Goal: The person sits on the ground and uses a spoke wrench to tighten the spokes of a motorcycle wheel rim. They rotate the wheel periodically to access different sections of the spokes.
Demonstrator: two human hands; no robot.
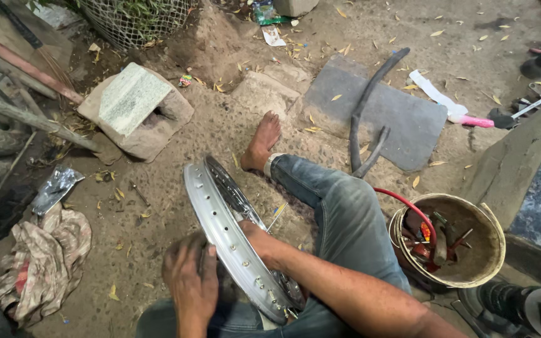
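Left hand (190, 283) flat against outer face of shiny silver spoked wheel rim (230, 241), standing on edge between the knees. Right hand (259, 241) inside rim, mostly hidden. Dirty round bucket of tools (471, 250) right of right forearm.

Green packet (262, 12), white wrapper (273, 36), top centre

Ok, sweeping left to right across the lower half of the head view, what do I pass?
Crumpled cloth → left hand → silver wheel rim → right hand → jeans-clad leg → worn bucket of tools → black cylindrical part at the bottom right corner.
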